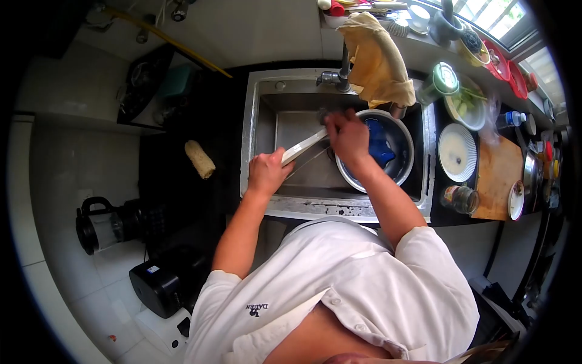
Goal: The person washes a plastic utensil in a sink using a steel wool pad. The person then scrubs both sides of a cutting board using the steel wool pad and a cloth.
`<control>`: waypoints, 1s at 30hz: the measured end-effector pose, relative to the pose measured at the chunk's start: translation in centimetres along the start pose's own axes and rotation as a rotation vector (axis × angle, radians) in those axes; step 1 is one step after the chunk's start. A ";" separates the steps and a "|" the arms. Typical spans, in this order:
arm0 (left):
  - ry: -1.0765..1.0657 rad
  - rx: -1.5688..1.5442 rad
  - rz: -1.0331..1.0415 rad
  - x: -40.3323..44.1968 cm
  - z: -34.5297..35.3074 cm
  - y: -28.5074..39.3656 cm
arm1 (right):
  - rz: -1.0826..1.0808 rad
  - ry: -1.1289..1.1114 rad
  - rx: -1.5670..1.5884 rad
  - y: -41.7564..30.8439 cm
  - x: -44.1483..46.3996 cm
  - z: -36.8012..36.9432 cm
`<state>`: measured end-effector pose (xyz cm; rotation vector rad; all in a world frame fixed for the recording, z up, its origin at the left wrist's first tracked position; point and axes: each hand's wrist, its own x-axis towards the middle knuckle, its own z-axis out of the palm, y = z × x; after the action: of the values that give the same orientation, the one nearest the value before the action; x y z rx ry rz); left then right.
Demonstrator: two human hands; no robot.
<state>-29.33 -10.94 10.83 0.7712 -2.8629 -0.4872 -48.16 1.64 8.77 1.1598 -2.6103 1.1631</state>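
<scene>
My left hand (267,173) is closed round the lower end of a long, narrow white item (305,146), tilted over the sink basin (303,185). It may be a flat thing seen edge-on; I cannot tell its kind. My right hand (350,141) is at its upper end with fingers bent. A dark, blurred lump (325,115) shows by those fingertips, too unclear to name. Under my right wrist stands a metal bowl (407,134) in the sink, with a blue item (378,143) inside, partly hidden by my arm.
A tan cloth (376,64) hangs over the tap (330,77). Right of the sink are a fluted white bowl (458,151), a glass jar (461,199), a green-lidded container (439,84) and a wooden cutting board (496,176). A beige roll-shaped item (199,159) lies on the left counter.
</scene>
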 end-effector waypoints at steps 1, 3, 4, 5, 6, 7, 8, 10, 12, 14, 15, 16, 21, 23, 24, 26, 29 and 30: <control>0.006 0.005 0.002 0.1 0.0 0.1 | -0.074 0.032 0.063 -0.6 -1.2 0.8; 0.020 -0.010 0.002 -0.1 -0.2 0.4 | -0.094 -0.014 0.119 -3.2 -2.7 0.6; 0.029 -0.017 0.002 -0.2 -0.3 0.5 | -0.105 -0.036 0.147 -3.8 -3.0 0.4; 0.027 -0.015 -0.003 -0.3 -0.1 0.6 | -0.085 -0.034 0.130 -3.1 -2.8 0.4; 0.021 -0.010 -0.008 -0.5 0.0 0.7 | -0.092 0.006 0.094 -2.0 -2.6 0.2; 0.012 -0.003 -0.010 -0.7 0.1 0.7 | -0.094 0.047 0.059 -0.7 -2.2 0.0; 0.008 0.014 -0.012 -0.8 0.0 0.8 | -0.094 0.090 0.022 0.8 -1.9 -0.1; 0.002 0.039 -0.022 -1.0 0.0 1.2 | 0.056 0.043 -0.060 4.0 -0.8 -0.1; -0.007 0.041 -0.008 -1.9 0.1 1.2 | 0.141 0.057 0.132 6.4 -2.4 1.9; 0.031 0.042 0.010 -0.5 0.0 0.9 | 0.310 0.134 0.340 4.7 -2.9 1.9; 0.029 0.038 0.006 -0.8 -0.1 1.0 | 0.301 0.167 0.375 4.2 -2.9 1.7; 0.028 0.036 0.010 -1.1 0.0 1.0 | 0.256 0.134 0.434 3.2 -3.2 0.8; 0.043 0.031 0.017 -1.0 0.1 1.3 | 0.097 0.090 0.454 0.7 -2.8 0.2; 0.053 0.033 0.019 -0.7 0.4 0.9 | 0.061 0.143 0.383 0.6 -2.6 0.5; 0.049 0.036 0.016 -0.8 0.4 0.9 | 0.093 0.121 0.404 0.7 -2.6 0.6; 0.051 0.044 0.018 -0.4 0.2 0.8 | 0.149 0.086 0.448 1.0 -2.0 0.6; 0.080 0.032 0.023 -0.4 0.5 0.4 | 0.288 0.032 0.686 2.7 -0.8 1.3; 0.078 0.036 0.023 -0.5 0.5 0.4 | 0.364 -0.044 0.648 3.5 -0.3 1.4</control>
<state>-29.22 -10.24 10.46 0.7458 -2.8121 -0.3942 -49.91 2.45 5.49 0.7705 -2.6173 2.1902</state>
